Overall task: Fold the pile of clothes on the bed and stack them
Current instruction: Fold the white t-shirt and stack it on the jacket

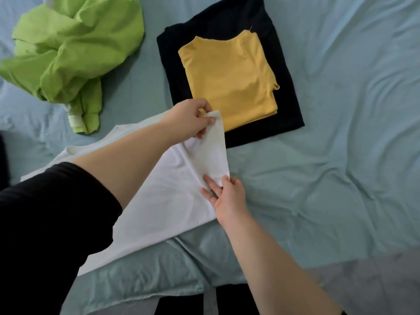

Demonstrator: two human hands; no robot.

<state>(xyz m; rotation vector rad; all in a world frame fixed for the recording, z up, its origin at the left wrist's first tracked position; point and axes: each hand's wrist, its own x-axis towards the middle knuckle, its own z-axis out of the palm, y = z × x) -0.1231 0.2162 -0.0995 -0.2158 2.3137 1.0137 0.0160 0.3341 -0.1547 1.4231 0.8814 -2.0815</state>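
Soft, even daylight — slightly blurry (edges bowed).

Garments: four. One crumpled green garment [72,48], upper left; one folded black garment [288,105] and one folded yellow top [229,83], upper centre; one white garment [168,196], lower left. Hands: two, left hand [188,117] and right hand [229,196]. Bed sheet [341,133]: one.

Top edge crops green garment [68,53] and black garment [175,64]; black garment largely under yellow garment [227,83].
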